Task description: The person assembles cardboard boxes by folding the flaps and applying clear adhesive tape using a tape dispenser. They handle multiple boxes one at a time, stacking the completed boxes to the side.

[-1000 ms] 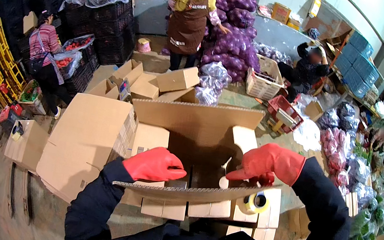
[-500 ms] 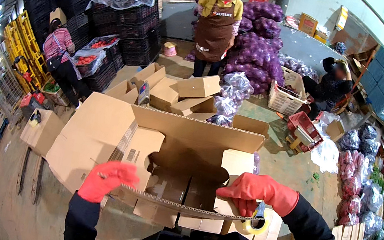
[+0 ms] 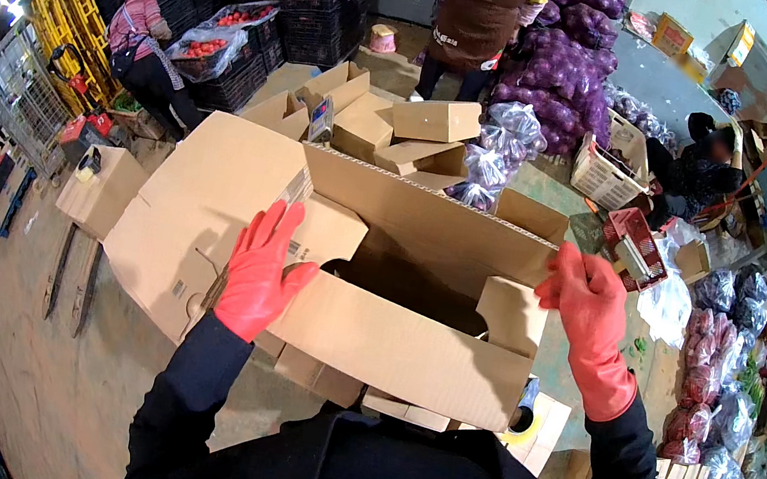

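An open cardboard box [image 3: 415,235] stood before the person, its near flap [image 3: 406,345] slanting toward the chest, a tape roll [image 3: 526,428] by that flap's right corner. Floor [image 3: 125,389] stretched leftward. The red-gloved left hand [image 3: 262,272] spread wide over the box's left end; the right hand [image 3: 589,315] curled narrowly near its far right corner, any hold impossible to tell.

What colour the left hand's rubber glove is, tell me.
The left rubber glove is red, clearest in the head view.
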A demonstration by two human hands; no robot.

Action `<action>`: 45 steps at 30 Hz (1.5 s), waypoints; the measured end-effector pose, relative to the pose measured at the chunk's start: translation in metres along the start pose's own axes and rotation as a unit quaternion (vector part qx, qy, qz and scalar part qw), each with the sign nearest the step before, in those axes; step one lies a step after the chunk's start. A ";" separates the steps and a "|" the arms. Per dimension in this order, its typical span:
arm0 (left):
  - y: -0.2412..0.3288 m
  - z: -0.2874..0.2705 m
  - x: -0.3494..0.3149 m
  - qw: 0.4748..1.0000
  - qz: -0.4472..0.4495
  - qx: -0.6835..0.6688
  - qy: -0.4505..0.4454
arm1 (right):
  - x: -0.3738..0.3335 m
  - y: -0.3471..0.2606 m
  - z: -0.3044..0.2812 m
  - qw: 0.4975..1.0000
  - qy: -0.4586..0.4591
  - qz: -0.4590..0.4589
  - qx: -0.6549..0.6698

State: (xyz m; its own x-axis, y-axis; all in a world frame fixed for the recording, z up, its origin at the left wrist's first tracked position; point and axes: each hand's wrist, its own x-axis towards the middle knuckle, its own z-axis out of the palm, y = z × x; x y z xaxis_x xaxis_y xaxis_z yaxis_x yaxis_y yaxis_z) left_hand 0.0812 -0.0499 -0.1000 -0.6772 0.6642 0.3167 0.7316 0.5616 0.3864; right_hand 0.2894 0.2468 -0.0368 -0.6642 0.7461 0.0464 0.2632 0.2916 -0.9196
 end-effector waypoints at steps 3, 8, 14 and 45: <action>0.008 -0.001 0.003 0.996 0.027 0.082 0.013 | 0.019 -0.014 0.014 0.897 0.089 -0.380 -0.206; 0.025 -0.020 0.008 0.986 0.074 0.148 0.023 | 0.030 -0.023 0.038 0.840 -0.104 -0.337 -0.414; 0.032 -0.045 0.049 0.967 0.184 0.173 -0.019 | -0.035 -0.008 0.035 0.844 -0.263 -0.289 -0.367; 0.064 0.017 0.112 0.929 0.204 -0.092 -0.293 | 0.020 0.054 0.024 0.915 0.207 0.040 0.344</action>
State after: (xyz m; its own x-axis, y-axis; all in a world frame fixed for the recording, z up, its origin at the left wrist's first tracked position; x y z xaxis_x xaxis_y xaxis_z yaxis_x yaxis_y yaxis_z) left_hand 0.0534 0.0691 -0.0541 -0.1476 0.9884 -0.0368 0.8557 0.1462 0.4963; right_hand 0.2740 0.2628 -0.0945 -0.3017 0.9532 -0.0196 -0.2968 -0.1134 -0.9482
